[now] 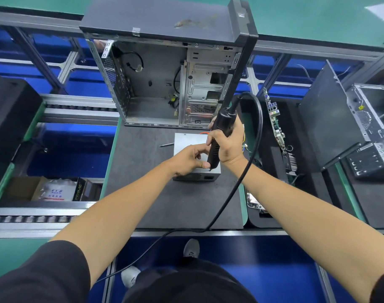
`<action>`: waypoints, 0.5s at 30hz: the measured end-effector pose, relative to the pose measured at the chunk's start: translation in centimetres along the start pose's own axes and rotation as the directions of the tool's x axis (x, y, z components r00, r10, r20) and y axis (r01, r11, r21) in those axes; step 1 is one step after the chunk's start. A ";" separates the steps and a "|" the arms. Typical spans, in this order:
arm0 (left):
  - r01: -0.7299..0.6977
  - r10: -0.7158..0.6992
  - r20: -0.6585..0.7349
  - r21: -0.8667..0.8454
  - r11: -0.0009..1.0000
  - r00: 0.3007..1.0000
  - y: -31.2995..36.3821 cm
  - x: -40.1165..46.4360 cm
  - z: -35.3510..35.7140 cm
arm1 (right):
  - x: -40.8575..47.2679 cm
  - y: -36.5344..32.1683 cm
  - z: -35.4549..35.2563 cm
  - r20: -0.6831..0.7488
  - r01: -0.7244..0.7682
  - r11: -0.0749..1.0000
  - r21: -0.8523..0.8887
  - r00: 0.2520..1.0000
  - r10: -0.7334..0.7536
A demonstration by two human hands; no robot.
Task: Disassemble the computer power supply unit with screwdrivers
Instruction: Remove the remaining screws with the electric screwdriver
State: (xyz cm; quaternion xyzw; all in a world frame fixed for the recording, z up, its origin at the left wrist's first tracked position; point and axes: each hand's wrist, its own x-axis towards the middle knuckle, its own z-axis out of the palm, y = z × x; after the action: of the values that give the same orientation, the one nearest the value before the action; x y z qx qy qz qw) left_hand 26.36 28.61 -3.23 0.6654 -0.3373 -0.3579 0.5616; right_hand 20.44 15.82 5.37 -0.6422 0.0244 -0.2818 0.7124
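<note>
Cardboard box (25,187) with packets (55,190)

Two computer cases (169,62) (348,119) — one power supply (186,141)

The power supply unit (196,157) sits on the desk (143,193), just in front of the opened computer case (164,84). A loose screwdriver bit (166,145) lies on the desk just left of the unit. A motherboard (276,127) stands to the right, and a second case (348,119) farther right.

Electronics teardown workshop: roller conveyors (33,219), gutted computer cases (164,84), loose motherboard (275,121).
</note>
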 end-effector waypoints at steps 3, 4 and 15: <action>-0.022 0.021 -0.020 -0.017 1.000 1.000 0.2 -0.2 0.2 | 0.1 0.3 0.0 -0.032 -0.041 0.998 0.040 0.999 0.042; -0.024 0.023 -0.009 -0.022 0.999 1.000 0.3 -0.2 0.2 | 0.0 0.4 0.1 -0.045 -0.053 0.996 0.068 0.997 0.056; -0.002 0.001 0.026 0.023 1.000 1.000 0.6 0.0 -0.1 | -0.1 0.4 0.1 -0.077 -0.034 0.998 0.049 0.996 0.037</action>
State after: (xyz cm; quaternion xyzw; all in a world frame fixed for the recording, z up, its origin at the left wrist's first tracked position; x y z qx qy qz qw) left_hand 26.41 28.57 -2.64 0.6668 -0.3491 -0.3623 0.5498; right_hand 20.49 15.96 5.01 -0.6131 0.0570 -0.2945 0.7308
